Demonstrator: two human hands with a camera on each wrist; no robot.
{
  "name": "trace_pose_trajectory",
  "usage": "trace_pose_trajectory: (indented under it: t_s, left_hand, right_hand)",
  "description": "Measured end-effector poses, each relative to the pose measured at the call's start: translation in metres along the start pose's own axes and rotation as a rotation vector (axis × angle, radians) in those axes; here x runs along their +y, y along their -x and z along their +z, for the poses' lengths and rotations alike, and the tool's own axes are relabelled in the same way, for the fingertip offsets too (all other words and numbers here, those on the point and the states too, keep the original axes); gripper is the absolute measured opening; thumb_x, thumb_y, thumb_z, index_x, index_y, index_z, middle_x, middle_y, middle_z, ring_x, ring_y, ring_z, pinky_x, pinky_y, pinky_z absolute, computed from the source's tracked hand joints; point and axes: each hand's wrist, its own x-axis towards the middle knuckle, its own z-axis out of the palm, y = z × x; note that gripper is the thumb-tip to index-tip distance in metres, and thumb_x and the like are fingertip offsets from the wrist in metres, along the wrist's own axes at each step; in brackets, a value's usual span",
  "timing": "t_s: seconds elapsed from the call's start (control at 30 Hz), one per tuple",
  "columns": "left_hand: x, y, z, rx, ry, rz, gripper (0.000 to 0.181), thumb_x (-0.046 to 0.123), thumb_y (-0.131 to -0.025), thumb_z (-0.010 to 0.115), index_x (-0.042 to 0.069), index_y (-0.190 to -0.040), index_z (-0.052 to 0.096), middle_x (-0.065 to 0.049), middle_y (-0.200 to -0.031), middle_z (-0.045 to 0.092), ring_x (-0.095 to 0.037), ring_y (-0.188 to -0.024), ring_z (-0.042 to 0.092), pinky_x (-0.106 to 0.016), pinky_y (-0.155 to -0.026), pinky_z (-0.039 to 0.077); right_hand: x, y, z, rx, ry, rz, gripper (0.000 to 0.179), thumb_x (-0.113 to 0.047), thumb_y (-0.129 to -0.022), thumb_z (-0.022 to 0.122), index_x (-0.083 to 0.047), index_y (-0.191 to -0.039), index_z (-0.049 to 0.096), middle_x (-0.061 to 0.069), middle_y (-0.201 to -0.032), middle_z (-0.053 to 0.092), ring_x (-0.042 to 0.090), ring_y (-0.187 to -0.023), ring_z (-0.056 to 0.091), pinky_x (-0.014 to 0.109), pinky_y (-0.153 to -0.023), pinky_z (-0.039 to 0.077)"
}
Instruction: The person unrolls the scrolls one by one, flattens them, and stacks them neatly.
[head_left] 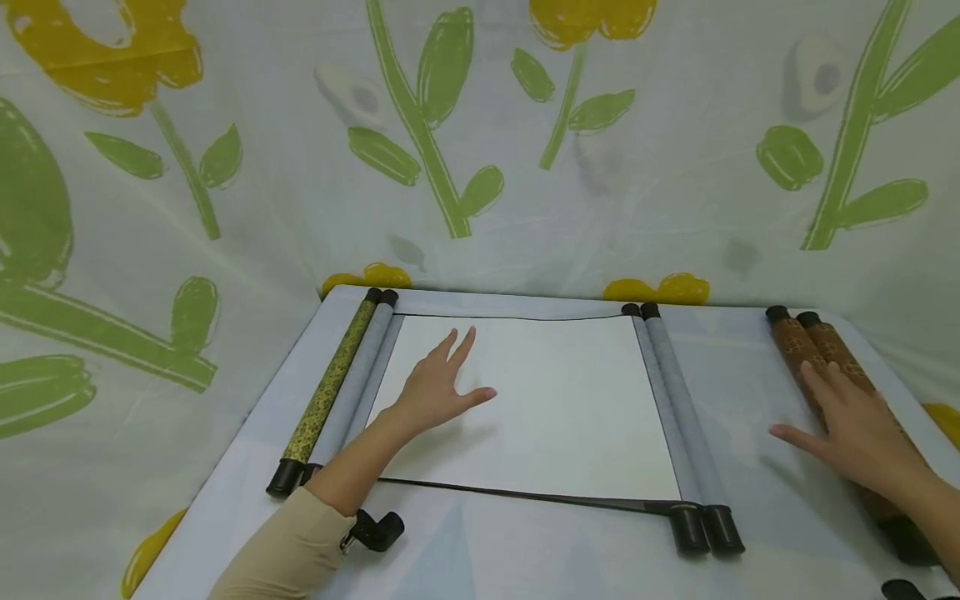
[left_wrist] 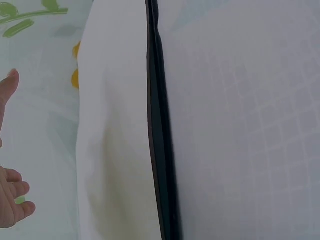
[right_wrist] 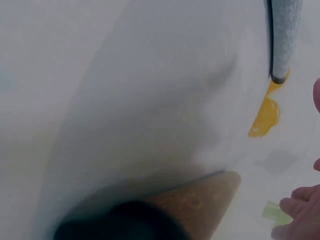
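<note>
A partly unrolled blank white scroll (head_left: 536,400) lies on the table with dark edging along its front. A grey roll with black end caps (head_left: 682,417) lies along its right side. On the left a second grey roll (head_left: 358,375) sits beside a yellow-green patterned scroll roll (head_left: 333,379). My left hand (head_left: 438,387) hovers over the white sheet, fingers spread and holding nothing; its shadow falls on the paper. At the right, my right hand (head_left: 862,425) overlaps two brown patterned scroll rolls (head_left: 832,346), fingers spread and gripping nothing.
The pale tabletop (head_left: 525,558) carries all the rolls. A black bent object (head_left: 378,531) lies by my left sleeve, and another dark piece (head_left: 902,590) shows at the lower right edge. A flower-printed cloth (head_left: 517,217) hangs behind and to the left.
</note>
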Motion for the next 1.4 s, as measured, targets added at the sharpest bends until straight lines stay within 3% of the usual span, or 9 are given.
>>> trace_pose_trajectory:
  t_s: [0.2, 0.43, 0.7, 0.87, 1.1, 1.27, 1.4]
  left_hand:
    - [0.013, -0.004, 0.005, -0.006, 0.025, 0.017, 0.095, 0.064, -0.081, 0.059, 0.026, -0.154, 0.011, -0.015, -0.156, 0.019, -0.04, -0.136, 0.03, -0.059, -0.102, 0.031]
    - [0.024, -0.008, 0.013, -0.026, 0.024, 0.047, 0.095, 0.065, -0.081, 0.059, 0.025, -0.153, 0.012, -0.015, -0.155, 0.02, -0.039, -0.135, 0.033, -0.056, -0.102, 0.033]
    - [0.032, -0.006, 0.02, -0.046, 0.005, 0.08, 0.094, 0.066, -0.081, 0.058, 0.026, -0.153, 0.013, -0.015, -0.155, 0.022, -0.039, -0.133, 0.036, -0.055, -0.102, 0.033]
    - [0.039, -0.007, 0.026, -0.058, 0.005, 0.092, 0.094, 0.066, -0.081, 0.057, 0.026, -0.153, 0.013, -0.016, -0.155, 0.022, -0.04, -0.133, 0.036, -0.055, -0.102, 0.033]
    - [0.053, -0.011, 0.031, -0.066, 0.014, 0.118, 0.094, 0.066, -0.081, 0.057, 0.027, -0.153, 0.012, -0.014, -0.155, 0.021, -0.039, -0.134, 0.036, -0.054, -0.103, 0.033]
    - [0.064, -0.014, 0.035, -0.091, 0.004, 0.148, 0.094, 0.068, -0.081, 0.056, 0.027, -0.154, 0.011, -0.014, -0.156, 0.021, -0.037, -0.135, 0.035, -0.052, -0.103, 0.034]
    - [0.07, -0.02, 0.042, -0.096, -0.014, 0.155, 0.094, 0.069, -0.082, 0.053, 0.028, -0.153, 0.009, -0.013, -0.156, 0.02, -0.035, -0.135, 0.035, -0.051, -0.103, 0.034]
  right_hand:
    - [0.018, 0.012, 0.001, -0.03, -0.05, 0.053, 0.106, -0.048, -0.083, 0.066, 0.006, -0.148, 0.003, 0.045, -0.143, 0.006, 0.061, -0.13, 0.007, 0.076, -0.096, 0.001]
    - [0.036, 0.025, 0.005, -0.055, -0.064, 0.15, 0.108, -0.05, -0.085, 0.064, 0.01, -0.146, -0.001, 0.046, -0.142, 0.0, 0.071, -0.119, 0.013, 0.075, -0.097, -0.001]
    - [0.054, 0.038, 0.01, -0.041, -0.069, 0.191, 0.107, -0.048, -0.085, 0.065, 0.011, -0.146, 0.0, 0.044, -0.142, 0.003, 0.06, -0.13, 0.002, 0.072, -0.099, 0.006]
    - [0.065, 0.046, 0.013, -0.044, -0.127, 0.208, 0.105, -0.045, -0.087, 0.064, 0.011, -0.145, -0.004, 0.042, -0.144, -0.004, 0.055, -0.134, -0.009, 0.071, -0.1, -0.001]
    - [0.075, 0.052, 0.018, -0.098, -0.056, 0.339, 0.113, -0.056, -0.085, 0.061, 0.007, -0.145, -0.011, 0.045, -0.14, -0.007, 0.06, -0.13, -0.004, 0.072, -0.099, 0.007]
    - [0.077, 0.054, 0.021, -0.126, -0.062, 0.374, 0.113, -0.058, -0.086, 0.058, 0.009, -0.143, -0.012, 0.045, -0.14, -0.006, 0.058, -0.131, -0.005, 0.07, -0.1, 0.008]
    - [0.08, 0.054, 0.023, -0.122, -0.104, 0.354, 0.11, -0.055, -0.088, 0.057, 0.012, -0.142, -0.012, 0.045, -0.14, -0.007, 0.057, -0.131, -0.009, 0.069, -0.101, 0.005]
